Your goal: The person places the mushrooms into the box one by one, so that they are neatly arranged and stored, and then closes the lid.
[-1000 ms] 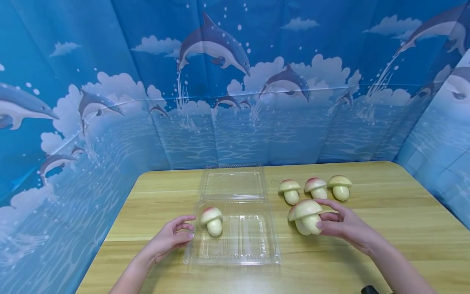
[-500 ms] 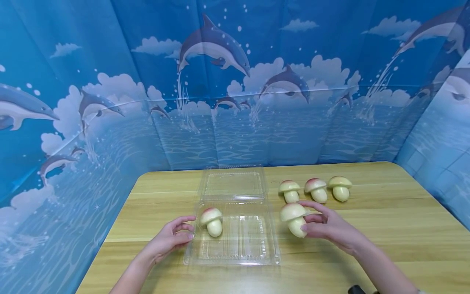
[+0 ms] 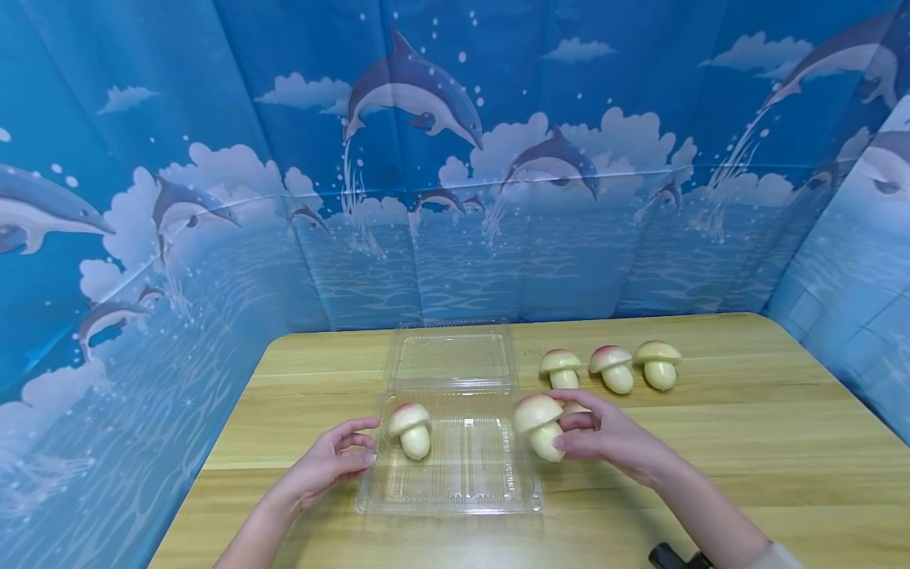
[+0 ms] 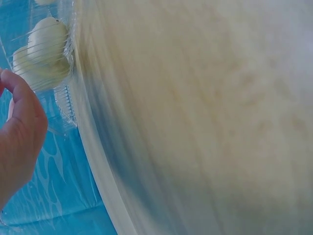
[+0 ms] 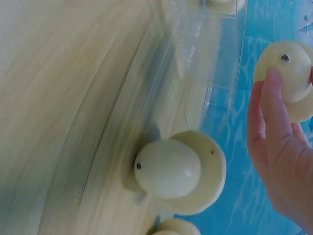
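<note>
In the head view my right hand point(image 3: 604, 435) holds a mushroom-shaped toy point(image 3: 539, 427) by its cap and stem, above the right rim of the clear plastic box point(image 3: 469, 507). The right wrist view shows the thumb and fingers about the same toy mushroom point(image 5: 288, 73). My left hand point(image 3: 340, 454) lies at the box's left edge with loosely bent fingers, holding nothing; whether it touches the wall is hard to tell. Inside the box's left part sits another toy mushroom point(image 3: 410, 431) with a reddish cap, seen through the plastic in the left wrist view.
The box's lid point(image 3: 455, 353) lies folded back behind it. Three more toy mushrooms point(image 3: 613, 368) stand in a row at the table's back right. A black object point(image 3: 668, 555) shows by the right forearm. A dolphin-print curtain point(image 3: 455, 253) surrounds the wooden table point(image 3: 746, 442).
My right hand has moved left with the toy mushroom, from the bare table to the box's right rim. The left hand and the other mushrooms have stayed in place.
</note>
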Available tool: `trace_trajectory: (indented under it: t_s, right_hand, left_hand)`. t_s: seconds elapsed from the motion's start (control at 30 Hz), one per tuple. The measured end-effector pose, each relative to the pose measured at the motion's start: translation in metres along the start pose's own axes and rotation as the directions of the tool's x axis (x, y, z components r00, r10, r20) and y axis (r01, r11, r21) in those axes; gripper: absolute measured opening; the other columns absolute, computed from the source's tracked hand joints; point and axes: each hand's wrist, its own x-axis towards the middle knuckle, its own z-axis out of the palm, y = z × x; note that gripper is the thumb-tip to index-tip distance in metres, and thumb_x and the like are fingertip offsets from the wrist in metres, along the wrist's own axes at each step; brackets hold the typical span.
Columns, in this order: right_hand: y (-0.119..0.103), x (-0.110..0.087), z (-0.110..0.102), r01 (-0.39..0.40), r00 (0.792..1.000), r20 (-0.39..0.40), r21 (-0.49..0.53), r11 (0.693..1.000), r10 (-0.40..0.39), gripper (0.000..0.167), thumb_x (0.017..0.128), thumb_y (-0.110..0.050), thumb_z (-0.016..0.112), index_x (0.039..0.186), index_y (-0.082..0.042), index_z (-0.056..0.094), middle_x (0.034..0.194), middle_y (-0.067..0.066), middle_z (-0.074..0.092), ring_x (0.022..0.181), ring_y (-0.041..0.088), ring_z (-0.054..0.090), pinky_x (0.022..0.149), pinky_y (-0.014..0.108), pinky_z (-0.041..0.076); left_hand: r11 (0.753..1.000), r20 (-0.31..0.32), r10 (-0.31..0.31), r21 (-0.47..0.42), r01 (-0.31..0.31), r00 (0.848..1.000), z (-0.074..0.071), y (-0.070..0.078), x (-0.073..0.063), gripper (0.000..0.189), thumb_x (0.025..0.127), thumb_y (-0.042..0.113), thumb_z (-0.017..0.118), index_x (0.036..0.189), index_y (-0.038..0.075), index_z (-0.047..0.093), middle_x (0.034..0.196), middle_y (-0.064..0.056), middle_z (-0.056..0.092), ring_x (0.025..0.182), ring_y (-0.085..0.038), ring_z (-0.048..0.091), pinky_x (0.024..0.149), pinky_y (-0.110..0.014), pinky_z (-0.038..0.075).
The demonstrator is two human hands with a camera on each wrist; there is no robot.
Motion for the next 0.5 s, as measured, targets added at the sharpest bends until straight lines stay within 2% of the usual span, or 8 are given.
trace_trajectory:
  t_s: [0.5]
  right_hand:
    - [0.003,0.028,0.028,-0.008,1.000,0.018,0.020,1.000,0.008,0.072,0.083,-0.006,0.067,0.142,0.001,0.028,0.101,0.015,0.062,0.090,0.023,0.063,0.083,0.043,0.051]
  left_hand:
    - [1.000,-0.007,-0.007,-0.006,0.006,1.000,0.000,0.000,0.000,0.063,0.087,0.003,0.062,0.140,-0.006,0.029,0.105,-0.009,0.048,0.083,-0.012,0.057,0.071,-0.023,0.050]
